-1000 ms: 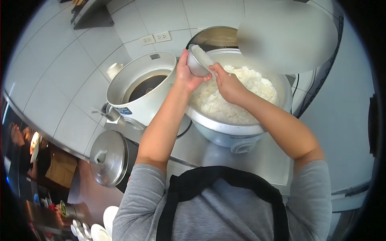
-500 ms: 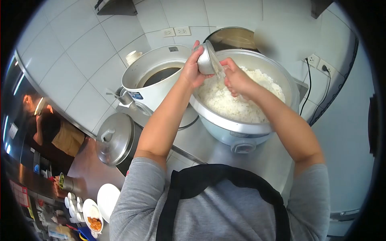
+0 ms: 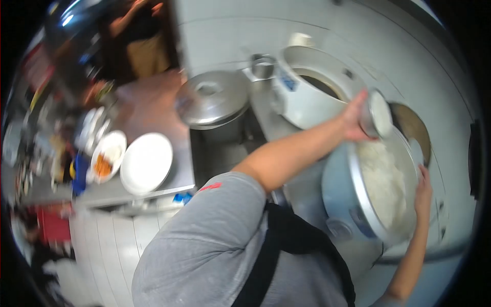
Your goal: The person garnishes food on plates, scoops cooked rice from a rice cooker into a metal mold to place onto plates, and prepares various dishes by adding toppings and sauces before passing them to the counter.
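My left hand [image 3: 354,122] is wrapped round a small metal bowl [image 3: 379,115], which holds white rice packed near its rim. The bowl is tilted over the far side of a big light-blue rice cooker [image 3: 340,189]. White rice [image 3: 381,181] fills much of the cooker. At the cooker's right rim, my right hand [image 3: 423,190] is closed round the end of a pale, flat rice paddle [image 3: 415,151]; motion blur softens its outline. Part of the paddle's handle is hidden by my fingers.
A second, white cooker [image 3: 307,105] stands uncovered behind my left arm. Left of it is a lidded metal pot [image 3: 215,97]. A white plate [image 3: 147,162] and a plate with orange food [image 3: 108,156] lie on the steel counter [image 3: 179,171]. Another person [image 3: 143,41] stands beyond.
My view has swung left, toward the plates. The bowl and my right hand have come apart; the hand is now at the cooker's rim. Rice now shows in the bowl's mouth.
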`<action>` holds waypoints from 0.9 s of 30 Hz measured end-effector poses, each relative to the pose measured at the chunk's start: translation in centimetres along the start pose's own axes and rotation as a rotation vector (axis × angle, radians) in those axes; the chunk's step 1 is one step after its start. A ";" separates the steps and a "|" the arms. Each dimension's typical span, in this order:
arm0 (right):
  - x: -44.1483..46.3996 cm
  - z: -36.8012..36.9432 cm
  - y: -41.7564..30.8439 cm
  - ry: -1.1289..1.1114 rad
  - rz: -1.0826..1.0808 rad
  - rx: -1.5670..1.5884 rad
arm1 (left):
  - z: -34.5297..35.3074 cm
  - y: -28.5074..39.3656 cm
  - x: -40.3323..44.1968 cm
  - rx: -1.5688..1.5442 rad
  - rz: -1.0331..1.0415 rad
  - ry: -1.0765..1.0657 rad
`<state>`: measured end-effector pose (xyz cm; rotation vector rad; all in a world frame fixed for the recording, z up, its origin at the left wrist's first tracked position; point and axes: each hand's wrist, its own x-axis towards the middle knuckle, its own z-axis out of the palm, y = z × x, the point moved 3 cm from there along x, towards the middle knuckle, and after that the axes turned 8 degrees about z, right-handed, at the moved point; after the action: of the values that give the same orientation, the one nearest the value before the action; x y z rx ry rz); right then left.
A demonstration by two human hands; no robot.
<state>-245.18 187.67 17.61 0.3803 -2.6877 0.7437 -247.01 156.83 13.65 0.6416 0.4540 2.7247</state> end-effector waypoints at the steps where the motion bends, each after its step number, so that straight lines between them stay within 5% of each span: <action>1: 2.1 0.2 2.7 0.023 -0.161 -0.103 | -0.1 0.8 -2.1 0.011 0.039 -0.055; 2: 3.9 0.7 4.5 0.058 -0.317 -0.196 | -0.3 1.3 -4.3 0.027 0.066 -0.112; 4: 2.7 -0.1 -1.1 -0.195 0.330 0.069 | -1.0 3.2 -10.1 0.001 0.161 -0.059; 8: 3.3 1.3 -6.4 -0.081 0.282 0.621 | -4.1 9.5 -25.6 0.022 0.441 0.096; 12: 4.1 6.4 -12.5 -0.202 0.253 0.929 | -7.4 16.0 -46.3 0.378 0.618 0.609; 14: 3.7 10.9 -17.8 -0.527 -0.058 0.943 | -4.4 17.9 -54.0 0.740 0.605 0.991; 17: 1.2 19.6 -27.8 -0.697 -0.091 0.647 | -5.1 20.7 -62.2 1.477 0.375 1.324; 20: -4.2 30.3 -38.1 -0.896 -0.155 0.655 | -5.4 20.8 -63.8 1.973 -0.230 1.596; 22: -8.3 38.0 -43.3 -1.098 -0.147 0.757 | -6.4 19.8 -63.7 2.271 -0.673 1.587; 24: -11.8 44.7 -47.1 -1.153 -0.158 0.790 | -7.0 19.4 -64.9 2.593 -0.317 1.533; 27: -16.4 51.2 -50.3 -1.141 0.005 0.875 | -6.0 22.0 -72.7 2.267 0.177 1.948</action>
<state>-225.51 121.36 -7.61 1.3294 -3.0598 2.2374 -192.59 109.38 -10.75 1.2521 -2.1443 -0.2754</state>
